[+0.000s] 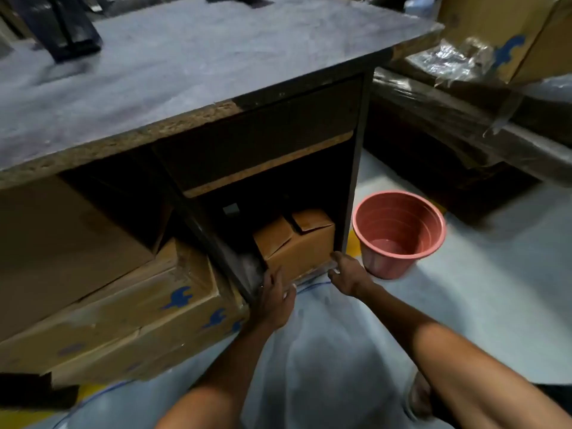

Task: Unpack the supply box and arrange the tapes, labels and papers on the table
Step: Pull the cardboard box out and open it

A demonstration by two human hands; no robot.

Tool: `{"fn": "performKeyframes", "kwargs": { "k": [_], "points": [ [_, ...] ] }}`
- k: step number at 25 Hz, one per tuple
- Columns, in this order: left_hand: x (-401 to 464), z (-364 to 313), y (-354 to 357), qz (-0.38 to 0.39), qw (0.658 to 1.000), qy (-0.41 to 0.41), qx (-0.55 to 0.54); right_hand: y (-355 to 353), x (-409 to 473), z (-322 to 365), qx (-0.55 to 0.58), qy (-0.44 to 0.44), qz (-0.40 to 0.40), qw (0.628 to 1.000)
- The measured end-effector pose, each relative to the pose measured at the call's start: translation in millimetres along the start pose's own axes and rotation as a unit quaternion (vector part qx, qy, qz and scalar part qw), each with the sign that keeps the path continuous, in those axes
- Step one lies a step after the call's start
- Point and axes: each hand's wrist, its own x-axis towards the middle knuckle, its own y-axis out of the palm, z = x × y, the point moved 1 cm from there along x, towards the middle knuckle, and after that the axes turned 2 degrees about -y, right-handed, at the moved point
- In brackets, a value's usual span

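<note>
A: What sits at the far left of the frame?

B: Stacked cartons (123,308) with blue marks on their sides fill the lower left, under the table (192,66). One large plain carton lies tilted above them in shadow. At the upper left, a dark object (66,29) rests on the grey tabletop, too blurred to name.

A: And moving toward the centre?

B: The table's open lower compartment holds the supply box (297,243), a small brown carton with its top flaps folded shut. It sits on the compartment floor, close against the right upright of the table.

A: Where are the hands?

B: The left hand (274,297) lies against the box's lower left corner, fingers spread and pressed flat on the cardboard, thumb toward the front face. The right hand (348,274) reaches the box's lower right corner, beside the table's upright. Its fingers are at the bottom edge of the box, but whether they curl under it or merely touch, I cannot tell. Both forearms stretch in from the bottom of the frame.

A: What is further right?

B: A pink bucket (399,233) stands upright on the pale floor, just beside the table's upright and near the right hand. At the upper right, another carton (507,35) with a blue mark and plastic wrap rests on a dark wrapped bundle.
</note>
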Motion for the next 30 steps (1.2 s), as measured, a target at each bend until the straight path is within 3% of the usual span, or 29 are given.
{"fn": "performKeyframes", "kwargs": {
  "k": [5,10,16,27,30],
  "points": [
    [46.8,14.4,11.1,-0.066,0.995,-0.054,-0.042,-8.9,58.4,-10.6,0.005,-0.001,-0.034,0.999],
    [75.8,24.5,23.5,-0.082,0.991,-0.083,-0.071,0.8,93.2,-4.7,-0.006,-0.006,-0.108,0.994],
    [86.1,28.2,27.4,-0.087,0.977,-0.096,-0.170,25.4,107.3,-1.1,-0.025,0.023,-0.030,0.999],
    [72.6,44.7,7.7,-0.146,0.942,-0.134,-0.270,45.5,71.8,30.0,0.088,0.020,-0.102,0.991],
    [84.6,47.3,3.5,-0.125,0.946,-0.175,-0.242,31.6,88.9,23.9,0.144,0.040,-0.052,0.987]
  ]
}}
